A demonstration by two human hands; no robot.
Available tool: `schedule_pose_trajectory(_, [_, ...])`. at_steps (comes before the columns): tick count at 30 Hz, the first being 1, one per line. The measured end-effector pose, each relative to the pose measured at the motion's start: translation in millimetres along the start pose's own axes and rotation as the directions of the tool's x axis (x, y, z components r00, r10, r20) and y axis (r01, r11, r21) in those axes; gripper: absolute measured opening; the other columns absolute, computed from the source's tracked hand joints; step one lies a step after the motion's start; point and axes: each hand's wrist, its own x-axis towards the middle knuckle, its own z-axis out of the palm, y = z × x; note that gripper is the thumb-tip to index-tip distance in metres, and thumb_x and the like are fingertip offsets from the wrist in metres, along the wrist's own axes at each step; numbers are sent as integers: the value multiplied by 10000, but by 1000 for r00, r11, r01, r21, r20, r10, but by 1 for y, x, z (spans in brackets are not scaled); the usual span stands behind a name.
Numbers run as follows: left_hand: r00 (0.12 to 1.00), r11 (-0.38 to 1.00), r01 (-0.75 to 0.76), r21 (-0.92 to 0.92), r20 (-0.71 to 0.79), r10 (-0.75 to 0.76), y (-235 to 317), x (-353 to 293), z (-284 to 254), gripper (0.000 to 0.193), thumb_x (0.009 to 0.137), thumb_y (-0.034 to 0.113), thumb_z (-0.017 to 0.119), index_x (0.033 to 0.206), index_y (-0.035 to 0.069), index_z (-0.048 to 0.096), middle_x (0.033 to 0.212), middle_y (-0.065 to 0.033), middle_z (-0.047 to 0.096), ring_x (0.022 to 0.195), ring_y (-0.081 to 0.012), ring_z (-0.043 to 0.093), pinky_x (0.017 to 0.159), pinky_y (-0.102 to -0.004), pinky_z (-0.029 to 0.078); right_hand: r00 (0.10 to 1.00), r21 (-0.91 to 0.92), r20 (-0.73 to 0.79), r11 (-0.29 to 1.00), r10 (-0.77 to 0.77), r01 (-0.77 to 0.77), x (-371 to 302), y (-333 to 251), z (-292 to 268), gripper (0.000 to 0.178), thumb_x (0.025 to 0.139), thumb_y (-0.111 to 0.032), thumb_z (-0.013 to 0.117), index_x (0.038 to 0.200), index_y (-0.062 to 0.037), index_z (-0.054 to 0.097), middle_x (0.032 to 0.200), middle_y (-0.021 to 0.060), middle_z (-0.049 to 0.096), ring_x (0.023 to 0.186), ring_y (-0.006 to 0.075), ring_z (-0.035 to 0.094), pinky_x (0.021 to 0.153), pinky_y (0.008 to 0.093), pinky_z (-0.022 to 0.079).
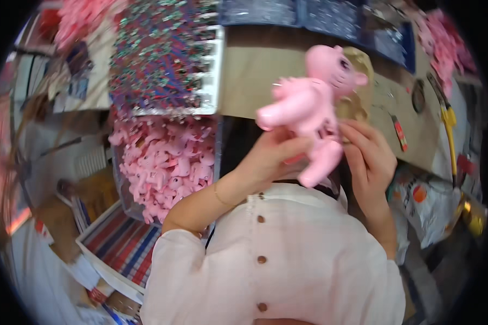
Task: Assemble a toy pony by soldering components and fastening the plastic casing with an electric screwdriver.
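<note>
A glossy pink plastic toy pony (305,111) is held up in front of my body, tilted, with its head toward the upper right and its legs to the left and below. My left hand (274,153) is closed around its lower body, the fingers partly hidden by the toy. At the toy's right edge, my right hand (370,154) has bent fingers whose tips press against its side; whether they also pinch something small cannot be made out. A pale golden, shaped piece (363,70) lies on the table behind the pony's head.
At my left is a bin of small pink toy parts (171,168), below a white-edged tray (214,81) covered with small shiny pieces. Blue trays (331,19) of clear pieces line the back. A red-handled tool (400,134) and a yellow-handled tool (449,130) lie at right.
</note>
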Motion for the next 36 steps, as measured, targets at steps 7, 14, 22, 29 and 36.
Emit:
schedule_pose_trajectory(7, [991,996,-80,-45,106,84,0,-1,-3,603,798,268,693,1250,8,390,1182,-89,507,1097,-204,514,908,-336,458,899,471,136,771,417,-429,5,-4,17,203,727,-48,685,919,-7,634,830,54,625,699,123,568,646,247,466])
schedule_pose_trajectory(14, [975,937,-221,269,66,211,6,0,-7,631,769,234,708,1265,12,387,1220,-96,488,1120,-201,500,954,-337,418,992,142,-85,986,98,-85,2,0,25,332,690,-56,725,985,-15,578,927,83,566,788,176,555,664,276,460])
schedule_pose_trajectory(22, [941,841,-337,424,191,281,12,-6,-9,760,695,179,764,1310,27,343,1253,-104,458,1134,-210,486,972,-352,399,736,714,603,205,307,-670,19,-1,10,856,725,-232,748,1368,2,233,1336,120,374,1240,215,377,1014,348,335])
schedule_pose_trajectory(29, [932,753,-362,549,203,300,17,-5,-7,773,632,157,810,1270,15,397,1193,-114,508,1086,-210,518,928,-341,429,754,667,564,351,338,-657,8,-15,17,683,800,-116,666,1345,15,275,1318,116,399,1228,217,394,1028,359,319])
schedule_pose_trajectory(36, [991,819,-133,558,90,100,14,-13,-18,678,692,211,747,1250,28,407,1163,-125,483,1154,-269,444,1010,-360,340,826,813,435,237,358,-531,-3,31,27,608,833,-278,652,1331,-73,368,1365,112,376,1255,257,379,1038,399,326])
